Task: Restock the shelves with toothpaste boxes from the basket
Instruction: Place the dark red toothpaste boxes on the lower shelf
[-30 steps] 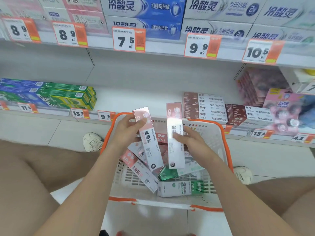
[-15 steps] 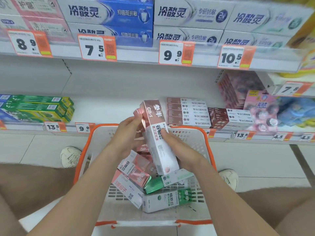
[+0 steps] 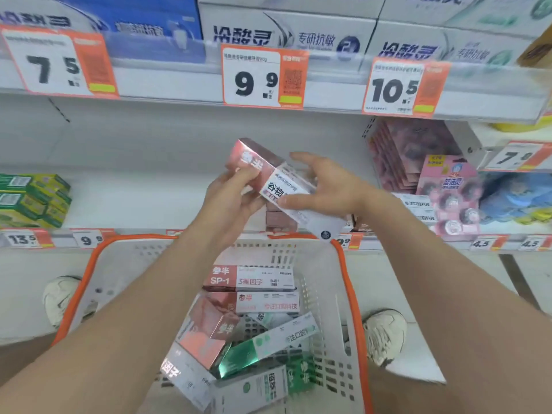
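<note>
I hold a pair of pink-and-white toothpaste boxes stacked together, tilted, in front of the lower shelf. My left hand grips their pink upper end, thumb on the front. At the white lower part, my right hand has its thumb on the front and its fingers spread behind. A stack of like boxes shows on the shelf just behind my hands, mostly hidden. Below, the white basket with an orange rim holds several pink boxes and green boxes.
Green toothpaste boxes fill the shelf's left end, with bare shelf between them and my hands. Pink hanging packs stand at the right. The upper shelf edge carries price tags under large boxes. My shoes flank the basket.
Both hands brought their two boxes together into one stack, then lifted it up out of the basket toward the lower shelf. The view has moved closer to the shelves.
</note>
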The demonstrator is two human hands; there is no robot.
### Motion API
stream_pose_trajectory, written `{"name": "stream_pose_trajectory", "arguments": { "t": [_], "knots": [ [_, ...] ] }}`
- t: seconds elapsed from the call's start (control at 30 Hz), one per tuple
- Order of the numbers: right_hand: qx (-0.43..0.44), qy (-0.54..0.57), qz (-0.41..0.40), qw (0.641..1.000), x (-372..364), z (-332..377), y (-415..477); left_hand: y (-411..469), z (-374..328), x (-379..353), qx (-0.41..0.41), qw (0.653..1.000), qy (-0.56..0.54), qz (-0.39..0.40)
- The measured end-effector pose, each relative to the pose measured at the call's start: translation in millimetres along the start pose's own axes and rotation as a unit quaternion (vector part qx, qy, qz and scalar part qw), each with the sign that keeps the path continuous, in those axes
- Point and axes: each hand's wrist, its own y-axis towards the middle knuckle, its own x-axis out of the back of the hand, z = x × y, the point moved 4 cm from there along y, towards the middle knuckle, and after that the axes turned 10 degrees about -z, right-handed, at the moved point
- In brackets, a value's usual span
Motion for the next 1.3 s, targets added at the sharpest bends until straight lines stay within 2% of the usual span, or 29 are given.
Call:
{"name": "stream_pose_trajectory", "arguments": {
  "t": [0.07,0.13,0.23,0.33,0.47,0.57,0.73,0.83,0.9,0.97,1.03,1.1,1.17,1.3],
  "knots": [
    [0.019,-0.174,-0.015,0.984,3,-27,25,22,1,0,-0.015,0.996,0.075,-0.041],
    [0.041,-0.315,-0.022,0.948,3,-50,45,41,2,0,-0.046,0.983,0.160,-0.073],
    [0.085,-0.376,-0.050,0.922,3,-74,74,69,10,-12,-0.086,0.961,0.253,-0.072],
    [0.108,-0.379,-0.052,0.917,-4,-93,100,105,29,-28,-0.095,0.948,0.298,-0.052],
    [0.077,-0.313,0.002,0.947,-28,-120,114,137,56,-38,-0.072,0.939,0.333,-0.032],
    [0.053,-0.274,0.017,0.960,-41,-136,115,146,65,-40,-0.086,0.926,0.364,-0.050],
    [0.037,-0.275,0.006,0.961,-39,-137,115,149,70,-36,-0.104,0.916,0.383,-0.062],
    [0.030,-0.317,0.020,0.948,-42,-126,110,142,69,-39,-0.091,0.907,0.408,-0.052],
    [0.025,-0.322,-0.001,0.946,-45,-110,102,134,62,-35,-0.087,0.882,0.459,-0.062],
    [0.043,-0.272,-0.081,0.958,-42,-79,92,121,47,-26,-0.143,0.841,0.518,-0.064],
    [0.074,-0.203,-0.169,0.962,-41,-40,76,95,30,-12,-0.242,0.807,0.534,-0.066],
    [0.097,-0.136,-0.188,0.968,-49,0,55,59,19,7,-0.349,0.790,0.499,-0.071],
    [0.114,-0.126,-0.151,0.974,-66,34,33,19,12,30,-0.420,0.771,0.472,-0.079],
    [0.128,-0.127,0.009,0.984,-116,80,-16,-34,21,95,-0.432,0.756,0.478,-0.119]
  ]
}}
